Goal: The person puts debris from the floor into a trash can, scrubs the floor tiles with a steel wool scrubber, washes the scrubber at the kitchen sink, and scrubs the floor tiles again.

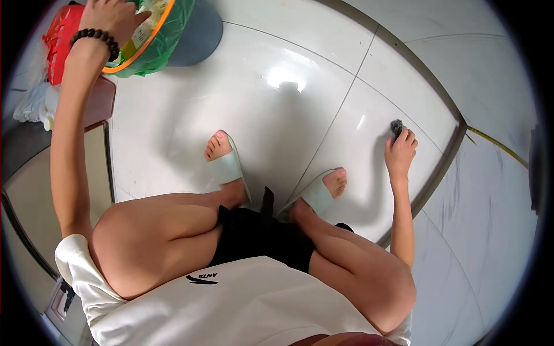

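Note:
My left hand, with a dark beaded bracelet on its wrist, reaches over the trash bin at the top left. The bin has an orange rim and a green bag lining it. One digit points to the right; the other fingers are cut off by the frame edge or hidden, so I cannot tell whether they grip anything. At the right, my right hand is closed on a dark grey, fuzzy clump that looks like a steel wool scrubber, low over the white tiles.
Yellowish and white refuse shows inside the bin. A red plastic bag and a clear bag lie left of it. My slippered feet stand on glossy floor tiles. A dark raised edge curves along the right.

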`<state>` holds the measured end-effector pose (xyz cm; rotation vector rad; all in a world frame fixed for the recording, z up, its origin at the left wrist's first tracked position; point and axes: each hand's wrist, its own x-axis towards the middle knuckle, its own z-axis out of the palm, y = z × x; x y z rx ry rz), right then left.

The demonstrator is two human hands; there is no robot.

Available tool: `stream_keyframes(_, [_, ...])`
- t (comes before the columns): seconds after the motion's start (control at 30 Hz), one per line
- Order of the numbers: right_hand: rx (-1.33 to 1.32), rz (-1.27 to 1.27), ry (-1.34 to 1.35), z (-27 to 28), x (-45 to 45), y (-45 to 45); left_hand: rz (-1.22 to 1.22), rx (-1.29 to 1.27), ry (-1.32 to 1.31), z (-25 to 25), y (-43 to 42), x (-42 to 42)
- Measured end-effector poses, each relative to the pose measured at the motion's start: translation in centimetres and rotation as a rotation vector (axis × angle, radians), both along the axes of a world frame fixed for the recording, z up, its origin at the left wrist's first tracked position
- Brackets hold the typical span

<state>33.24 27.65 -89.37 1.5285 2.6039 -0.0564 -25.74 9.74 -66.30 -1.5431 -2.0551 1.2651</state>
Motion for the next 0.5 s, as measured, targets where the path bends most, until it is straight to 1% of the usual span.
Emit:
stream_keyframes(0.03, [-0.002, -0.01, -0.005, -0.4, 0.6, -0.1, -0.01, -0.002, -0.005, 0.0, 0.5, 0.3])
stream_keyframes(0.1, [0.033, -0.051, 0.041, -1.9, 2.0, -0.3, -0.136, 0.27, 0.035, -0.1, 1.7, 0.8])
stream_keyframes(0.13, [0.036, -0.061, 0.035, -2.8, 2.7, -0.5, 0.029, 0.393, -0.182, 1.4, 3.6, 3.0])
stream_keyframes(0.17, [0.08, 0.026, 0.085, -3.7, 3.5, -0.7, 0.019, 0.394, -0.192, 1.5, 4.5, 5.2])
stream_keyframes(0.2, [0.124, 0.112, 0.132, -4.4, 4.4, -0.9, -0.071, 0.53, -0.188, 1.6, 5.2, 7.3])
stream_keyframes(0.23, [0.128, 0.102, 0.121, -4.9, 5.2, -0.9, -0.158, 0.667, -0.185, 1.8, 5.4, 9.3])
stream_keyframes(0.3, [0.137, 0.188, 0.222, -5.5, 6.6, -0.4, -0.128, 0.501, -0.365, 2.9, 5.7, 10.5])
stream_keyframes(0.37, [0.147, 0.18, 0.222, -5.1, 7.6, 1.4, -0.362, 0.432, -0.521, 0.2, 4.8, 8.3])
stream_keyframes(0.4, [0.157, 0.134, 0.245, -5.1, 8.3, 2.9, -0.478, 0.393, -0.598, -1.2, 5.0, 8.1])
stream_keyframes(0.43, [0.168, 0.09, 0.267, -5.2, 9.0, 4.6, -0.494, 0.392, -0.68, -1.9, 5.0, 9.1])
stream_keyframes(0.5, [0.256, 0.053, 0.294, -5.8, 11.1, 9.1, -0.478, 0.269, -0.738, -1.9, 5.2, 11.5])
